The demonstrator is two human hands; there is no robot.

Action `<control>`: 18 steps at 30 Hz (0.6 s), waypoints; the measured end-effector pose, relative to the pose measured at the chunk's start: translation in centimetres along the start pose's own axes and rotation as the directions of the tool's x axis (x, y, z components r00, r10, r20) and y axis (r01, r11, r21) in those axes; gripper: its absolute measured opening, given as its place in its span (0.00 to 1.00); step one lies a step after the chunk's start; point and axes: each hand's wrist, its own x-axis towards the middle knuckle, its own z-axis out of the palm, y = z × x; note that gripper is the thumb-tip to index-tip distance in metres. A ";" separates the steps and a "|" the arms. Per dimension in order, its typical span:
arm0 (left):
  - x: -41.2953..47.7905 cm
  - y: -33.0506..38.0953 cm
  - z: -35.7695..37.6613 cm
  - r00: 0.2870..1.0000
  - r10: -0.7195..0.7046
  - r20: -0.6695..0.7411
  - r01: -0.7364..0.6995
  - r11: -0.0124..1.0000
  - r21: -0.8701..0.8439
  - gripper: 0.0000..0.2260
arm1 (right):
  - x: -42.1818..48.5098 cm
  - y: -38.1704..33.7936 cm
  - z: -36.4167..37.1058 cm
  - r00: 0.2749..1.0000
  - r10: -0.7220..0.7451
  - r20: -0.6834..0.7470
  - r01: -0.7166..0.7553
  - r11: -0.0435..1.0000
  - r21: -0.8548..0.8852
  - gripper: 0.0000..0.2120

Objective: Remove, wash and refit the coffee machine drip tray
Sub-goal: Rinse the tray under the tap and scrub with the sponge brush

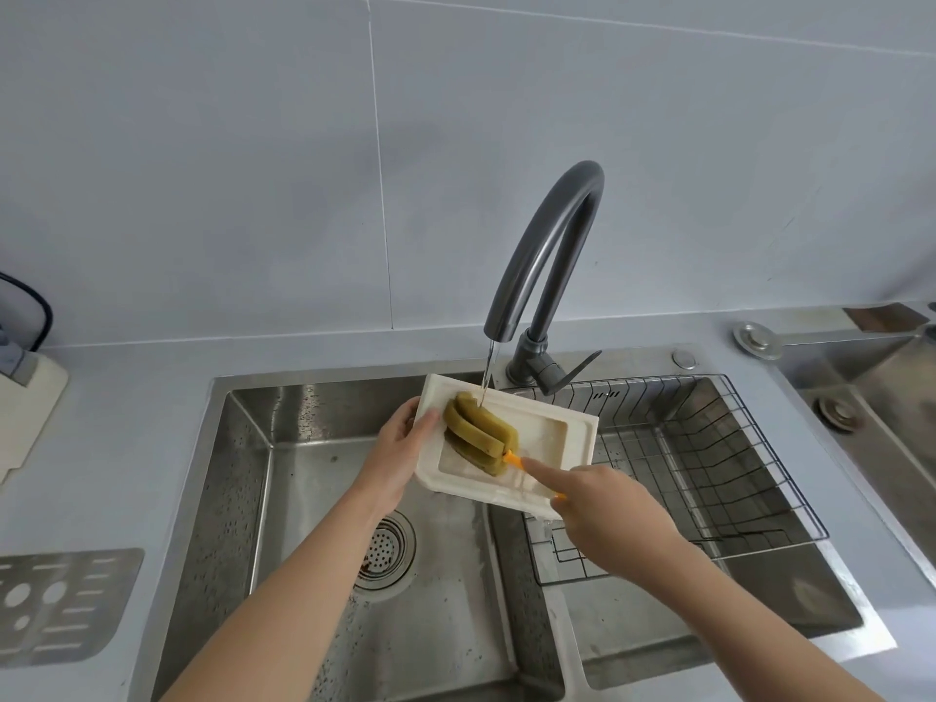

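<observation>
Head view. Centre of frame: the white drip tray (544, 438) is held tilted over the divider of a double steel sink (248, 499), under the water stream (489, 369) from the grey faucet (544, 245). The left hand (397, 450) grips the tray's left edge, thumb on the rim. The right hand (605, 516) has its fingers (549, 474) closed round the orange handle of a green sponge brush (478, 428), whose head lies inside the tray. A wire basket (719, 448) sits in the right basin.

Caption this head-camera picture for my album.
Left hand holds drip tray under running tap; right hand scrubs it with sponge brush.
</observation>
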 end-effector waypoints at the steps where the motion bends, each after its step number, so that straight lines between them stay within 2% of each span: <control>1: 0.0 0.1 -0.1 1.000 0.003 -0.001 -0.003 1.000 0.003 0.06 | -0.1 0.0 -0.1 1.000 -0.008 0.014 0.008 1.000 -0.001 0.27; 6: 0.2 0.7 -0.7 0.999 0.026 -0.020 -0.025 0.999 0.040 0.05 | -0.4 -0.7 -0.6 0.993 -0.078 0.091 0.084 0.994 -0.064 0.26; 9: 0.1 0.8 -1.2 0.998 0.044 -0.041 -0.040 0.997 0.073 0.05 | 0.0 -0.6 -0.8 0.987 -0.114 0.110 0.130 0.980 -0.150 0.29; 13: -0.2 0.9 -2.2 0.991 0.071 -0.110 -0.058 0.991 0.119 0.06 | 0.6 -0.4 -1.5 0.985 -0.141 0.097 0.163 0.947 -0.276 0.35; 18: -0.5 1.1 -3.5 0.977 0.088 -0.194 -0.065 0.991 0.121 0.04 | 1.0 -0.4 -1.8 0.983 -0.177 0.055 0.185 0.914 -0.361 0.35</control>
